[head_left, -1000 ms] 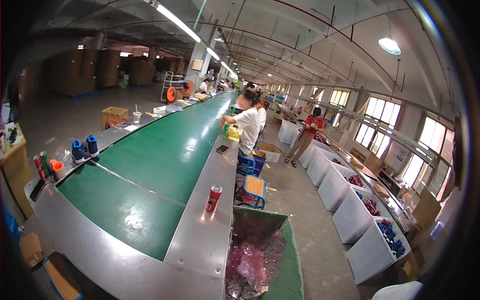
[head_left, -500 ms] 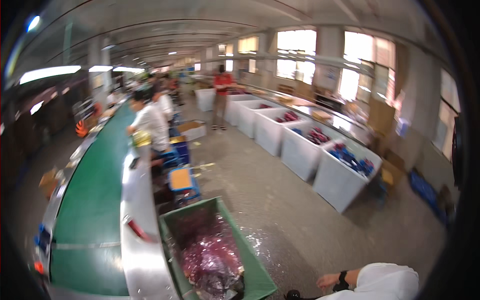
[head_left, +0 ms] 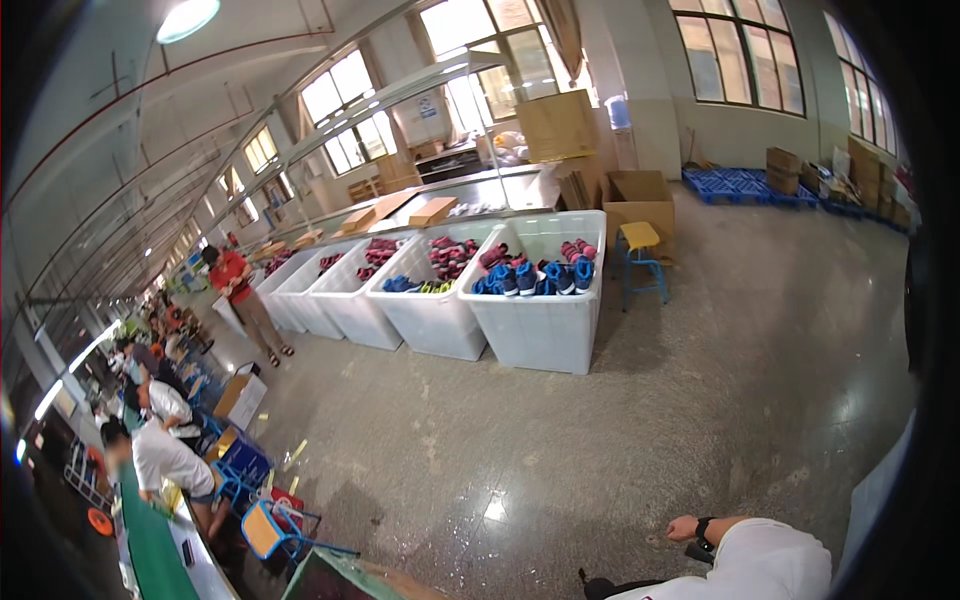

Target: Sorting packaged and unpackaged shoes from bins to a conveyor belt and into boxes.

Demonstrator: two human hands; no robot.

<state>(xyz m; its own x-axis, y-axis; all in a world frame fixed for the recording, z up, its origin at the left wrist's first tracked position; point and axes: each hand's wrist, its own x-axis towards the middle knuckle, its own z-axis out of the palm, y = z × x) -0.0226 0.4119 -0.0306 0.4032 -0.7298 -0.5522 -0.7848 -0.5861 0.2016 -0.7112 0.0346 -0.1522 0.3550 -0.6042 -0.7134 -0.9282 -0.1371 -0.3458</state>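
Note:
My right hand is at the lower right, with a black band on its wrist and a white sleeve behind it. Its fingers look loosely curled, and nothing shows in them. Grey floor lies beyond it. A dark shape, possibly a shoe, shows at the lower edge beside my arm. My left hand is out of the picture. Nearest on the left is the rim of a green bin, cut off by the lower edge.
White tubs of red and blue shoes stand in a row ahead. A yellow-topped stool and cardboard box are beside them. Lower left are an orange-topped stool, a green conveyor and seated workers. A person in red stands farther off.
The view has swung to the right. The conveyor and green bin have slid to the lower left, and blue pallets by the wall have come into sight. My right hand stays at the lower right.

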